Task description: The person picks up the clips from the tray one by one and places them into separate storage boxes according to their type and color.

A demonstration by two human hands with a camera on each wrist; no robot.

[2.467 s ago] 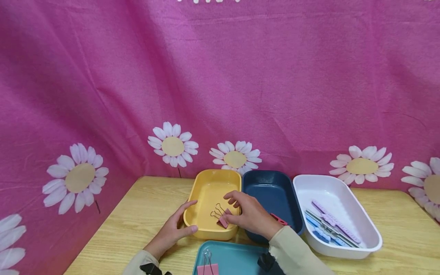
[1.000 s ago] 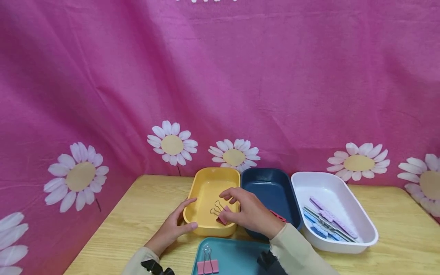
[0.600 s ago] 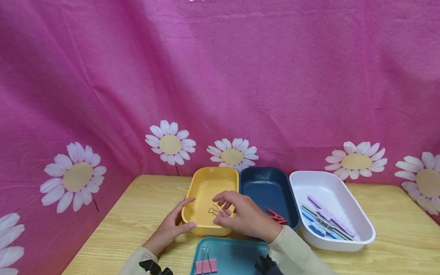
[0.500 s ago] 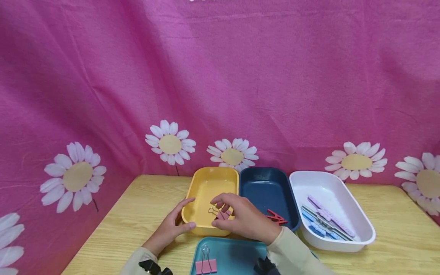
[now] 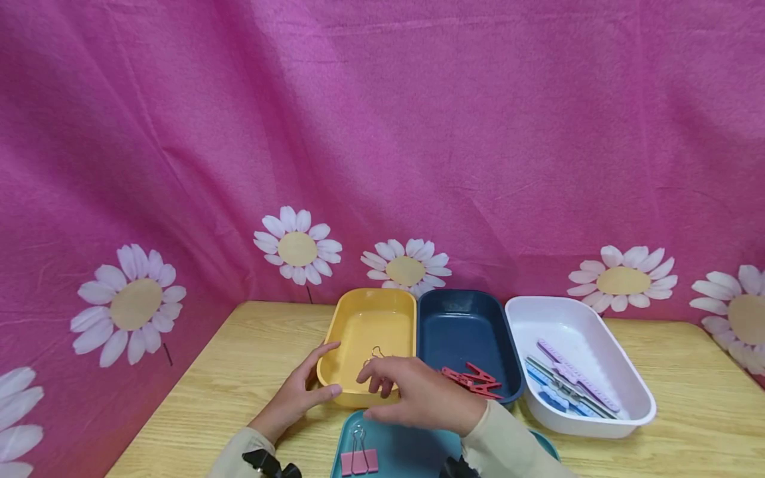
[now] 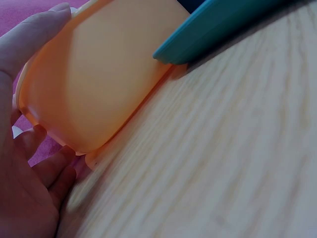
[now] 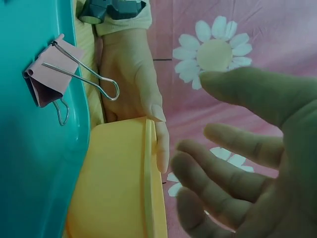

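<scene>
My left hand point(image 5: 294, 397) grips the near left corner of the yellow bin point(image 5: 364, 325), thumb and fingers around its wall; in the left wrist view the thumb lies along the rim. My right hand point(image 5: 415, 393) hovers over the bin's near right side with nothing held, its fingers loosely bent and apart in the right wrist view. A binder clip point(image 5: 376, 352) lies inside the yellow bin; its wire handles show and its body is hidden behind my right hand. A pink binder clip point(image 5: 359, 462) with silver handles sits on the teal tray point(image 5: 412, 443) in front.
A navy bin point(image 5: 463, 332) stands right of the yellow one, with red clothespins point(image 5: 475, 380) at its near end. Further right, a white bin point(image 5: 556, 315) holds a lilac strip point(image 5: 576, 375) and several blue and grey-green ones. A pink flowered cloth point(image 5: 478, 166) hangs behind.
My right hand has let go of the binder clip in the yellow bin and drawn back toward the teal tray. More red clothespins show in the navy bin. My left hand keeps its place.
</scene>
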